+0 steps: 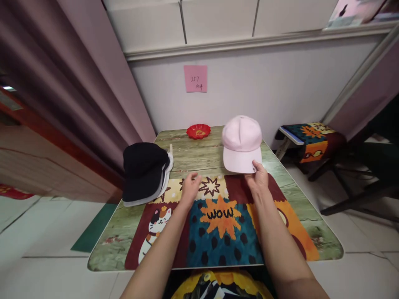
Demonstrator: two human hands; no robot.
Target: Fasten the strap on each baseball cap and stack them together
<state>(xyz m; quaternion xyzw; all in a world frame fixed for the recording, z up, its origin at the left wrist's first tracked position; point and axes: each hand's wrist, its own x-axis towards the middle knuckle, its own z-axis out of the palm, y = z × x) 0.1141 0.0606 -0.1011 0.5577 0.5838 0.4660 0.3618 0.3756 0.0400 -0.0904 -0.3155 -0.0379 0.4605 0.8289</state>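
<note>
A pale pink cap (242,139) is at the right back of the table, its brim toward me. My right hand (258,176) grips the brim's right corner, thumb on top and fingers beneath. My left hand (190,187) is over the cream part of the patterned mat (222,245), with nothing visible in it; its fingers are slightly curled and apart. To the left of it, a black cap (143,166) lies on top of white and grey caps (166,178) at the table's left edge.
A red scalloped dish (198,131) stands at the back of the wood-patterned table (109,245). A pink note (195,79) is on the wall behind. At the right are a low bench (311,135) with a matching cloth and a dark chair (368,160). Purple curtain (102,83) hangs left.
</note>
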